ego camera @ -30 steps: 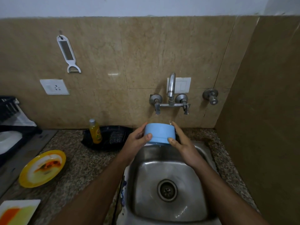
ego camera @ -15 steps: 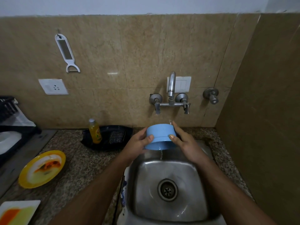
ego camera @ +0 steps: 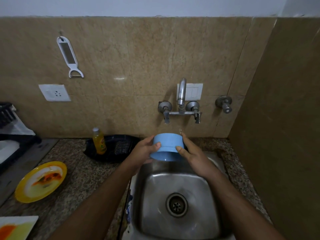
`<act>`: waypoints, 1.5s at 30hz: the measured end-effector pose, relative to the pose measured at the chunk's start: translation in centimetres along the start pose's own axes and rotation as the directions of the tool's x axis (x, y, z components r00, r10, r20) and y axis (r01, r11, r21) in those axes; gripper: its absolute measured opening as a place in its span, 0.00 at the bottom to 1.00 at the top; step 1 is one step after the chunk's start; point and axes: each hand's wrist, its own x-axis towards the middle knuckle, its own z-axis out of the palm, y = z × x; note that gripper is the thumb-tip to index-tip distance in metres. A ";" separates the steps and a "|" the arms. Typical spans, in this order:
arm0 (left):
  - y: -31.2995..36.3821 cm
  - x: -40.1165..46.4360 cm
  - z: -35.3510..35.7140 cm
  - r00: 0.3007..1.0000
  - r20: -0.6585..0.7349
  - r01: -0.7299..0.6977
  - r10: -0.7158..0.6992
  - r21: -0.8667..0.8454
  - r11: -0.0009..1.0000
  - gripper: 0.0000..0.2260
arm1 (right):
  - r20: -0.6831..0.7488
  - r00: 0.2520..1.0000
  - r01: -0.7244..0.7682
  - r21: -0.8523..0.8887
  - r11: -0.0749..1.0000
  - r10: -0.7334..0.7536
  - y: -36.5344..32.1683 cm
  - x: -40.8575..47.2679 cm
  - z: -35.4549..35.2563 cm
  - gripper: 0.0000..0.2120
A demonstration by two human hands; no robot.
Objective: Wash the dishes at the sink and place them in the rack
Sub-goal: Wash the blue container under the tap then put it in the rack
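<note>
Both hands hold a blue bowl (ego camera: 167, 146) over the back of the steel sink (ego camera: 174, 187), below the tap (ego camera: 181, 94): left hand (ego camera: 144, 151) and right hand (ego camera: 192, 155) grip its sides, thumbs on the wall.

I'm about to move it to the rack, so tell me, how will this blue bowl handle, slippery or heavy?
Probably slippery: the blue bowl is held under the faucet and looks wet. Likely light and stiff, since it looks like plastic. The left hand and right hand grip opposite sides, which should steady it.
</note>
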 end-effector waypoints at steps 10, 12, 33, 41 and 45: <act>-0.8 -2.1 -2.3 0.993 -0.114 -0.024 0.018 -0.049 0.999 0.27 | 0.092 0.984 0.164 -0.131 0.978 -0.153 -1.2 1.0 1.1 0.40; -1.3 -2.9 -3.2 0.988 -0.156 -0.010 0.000 -0.069 0.998 0.23 | 0.141 0.977 0.180 -0.135 0.974 -0.161 -1.4 1.6 1.9 0.40; 1.5 -22.9 -47.7 0.629 -0.630 0.575 0.455 0.771 0.273 0.32 | 0.637 0.748 -0.545 0.432 0.719 0.185 -20.0 10.2 39.5 0.21; 1.4 -27.0 -60.3 0.612 -0.749 0.742 0.252 0.655 0.144 0.32 | 0.654 0.719 -0.502 0.254 0.827 0.235 -25.9 13.3 54.5 0.14; 0.1 -26.4 -62.5 0.660 -0.741 0.725 0.121 0.671 0.158 0.34 | 0.555 0.828 -0.192 0.141 0.971 0.083 -28.0 15.5 61.0 0.23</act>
